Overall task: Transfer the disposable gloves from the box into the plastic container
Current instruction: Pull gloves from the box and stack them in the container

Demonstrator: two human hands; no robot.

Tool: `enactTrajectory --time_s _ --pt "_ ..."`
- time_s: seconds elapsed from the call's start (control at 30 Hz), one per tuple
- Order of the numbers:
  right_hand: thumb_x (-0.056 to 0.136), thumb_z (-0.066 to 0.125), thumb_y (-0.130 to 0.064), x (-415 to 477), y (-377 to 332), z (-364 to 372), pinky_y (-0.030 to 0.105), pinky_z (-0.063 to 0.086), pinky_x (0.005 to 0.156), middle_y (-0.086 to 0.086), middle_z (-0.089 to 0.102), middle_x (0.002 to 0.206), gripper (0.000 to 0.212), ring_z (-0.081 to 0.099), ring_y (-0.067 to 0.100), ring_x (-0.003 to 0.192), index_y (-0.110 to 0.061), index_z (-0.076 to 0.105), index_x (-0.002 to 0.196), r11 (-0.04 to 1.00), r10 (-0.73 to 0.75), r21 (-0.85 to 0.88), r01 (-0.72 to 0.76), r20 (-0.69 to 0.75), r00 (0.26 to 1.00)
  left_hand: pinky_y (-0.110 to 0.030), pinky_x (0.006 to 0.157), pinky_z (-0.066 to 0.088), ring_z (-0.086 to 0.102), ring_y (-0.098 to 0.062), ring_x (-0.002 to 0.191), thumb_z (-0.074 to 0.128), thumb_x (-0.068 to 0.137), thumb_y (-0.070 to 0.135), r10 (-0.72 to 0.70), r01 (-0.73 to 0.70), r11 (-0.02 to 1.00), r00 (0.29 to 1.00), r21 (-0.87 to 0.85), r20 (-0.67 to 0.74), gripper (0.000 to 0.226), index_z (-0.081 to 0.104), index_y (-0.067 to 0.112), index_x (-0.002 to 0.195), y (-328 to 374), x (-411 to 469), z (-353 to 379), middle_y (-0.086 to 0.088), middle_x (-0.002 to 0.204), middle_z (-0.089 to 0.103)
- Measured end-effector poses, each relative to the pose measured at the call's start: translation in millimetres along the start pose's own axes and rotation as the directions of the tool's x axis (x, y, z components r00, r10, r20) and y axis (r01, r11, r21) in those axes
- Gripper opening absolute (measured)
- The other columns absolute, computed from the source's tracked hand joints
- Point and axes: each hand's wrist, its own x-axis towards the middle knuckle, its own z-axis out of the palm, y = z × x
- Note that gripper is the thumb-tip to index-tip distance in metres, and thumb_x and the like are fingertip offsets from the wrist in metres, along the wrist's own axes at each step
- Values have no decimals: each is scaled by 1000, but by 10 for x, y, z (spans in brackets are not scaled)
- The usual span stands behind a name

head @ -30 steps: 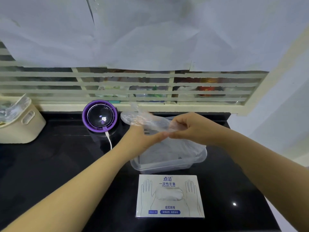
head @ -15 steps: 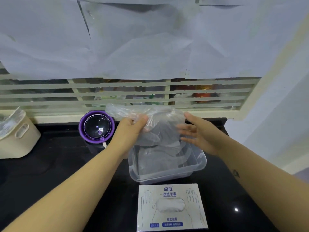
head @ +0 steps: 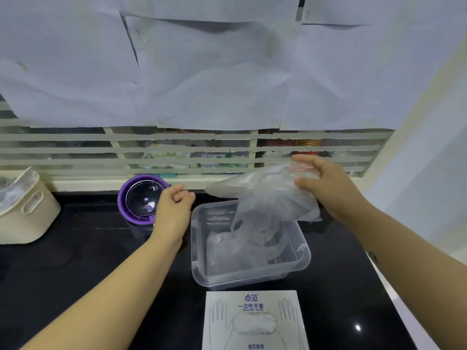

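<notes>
Pinching a glove [head: 268, 198], the right hand [head: 329, 189] holds it above the plastic container [head: 249, 280].

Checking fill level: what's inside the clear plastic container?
Inside the container, a loose pile of crumpled clear gloves lies on the floor. Another glove, pinched by the right hand, hangs over the opening. The pile hides the floor beneath and can't be counted.

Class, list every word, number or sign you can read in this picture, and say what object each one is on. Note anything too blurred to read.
"点范": blue, at the top of the glove box.
"一次性手套": just below it on the same box.
Small line under that: too small to read.
"结实耐用": near the box's lower edge, partly cut off by the frame.
"20°": as it seems to read, on the display of the purple round device.
</notes>
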Motion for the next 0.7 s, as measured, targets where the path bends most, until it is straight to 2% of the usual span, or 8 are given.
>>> enactTrajectory --time_s 0.1,0.17,0.27,0.37,0.43,0.53,0.6,0.7 --pt "84 60 -3 38 -203 16 12 46 75 -10 51 128 58 54 5 97 -30 49 135 989 -27 -144 32 35 999 -14 83 49 60 -7 93 61 93 19 299 -331 927 936 175 187 35 51 28 126 262 -171 20 15 116 59" --pt "84 60 -6 41 -360 119 9 42 64 -8 46 137 66 54 6 90 -31 40 142 966 -46 -246 75 124 991 -22 93 50 62 -4 104 65 87 41 268 -382 913 828 145 491 51 43 38 133 401 -291 131 21 127 55" --pt "87 60 -12 -5 -585 329 19 46 79 -5 36 147 73 51 12 110 -32 25 148 956 -62 -258 142 295 953 -39 101 48 61 -5 111 68 75 62 113 -176 984 652 5 750 85 27 39 146 491 -392 300 11 131 58" --pt "88 60 -5 -30 -639 503 21 54 77 -1 32 151 86 63 7 87 -32 10 151 1000 -22 -4 26 437 899 -60 94 44 64 -22 89 56 88 50 92 55 988 546 -145 833 64 41 17 141 494 -420 347 -12 112 65" --pt "89 53 1 -50 -592 575 29 56 77 7 37 146 87 61 10 68 -34 3 152 963 1 229 -140 519 855 -58 105 39 58 -32 112 53 88 57 43 186 968 545 -171 837 60 53 19 135 441 -372 335 -21 122 57" --pt "92 40 5 -50 -474 618 43 53 86 9 27 151 81 58 19 68 -35 0 151 887 -36 397 -234 566 824 -51 103 41 48 -33 116 51 95 42 -56 358 908 621 -220 782 49 51 18 137 329 -271 325 -17 125 46" --pt "93 37 3 -30 -415 614 39 54 86 3 26 153 74 63 20 70 -33 9 151 911 -27 370 -182 494 869 -55 99 46 58 -32 115 45 101 26 -153 441 858 709 -263 688 35 53 20 135 258 -218 318 -15 129 56" --pt "94 47 -2 -41 -338 587 27 56 80 -2 49 136 54 65 17 73 -22 35 143 994 -89 88 68 271 959 -52 82 54 70 -31 97 41 103 20 -240 515 792 756 -327 609 29 61 20 123 177 -185 293 -13 115 69"
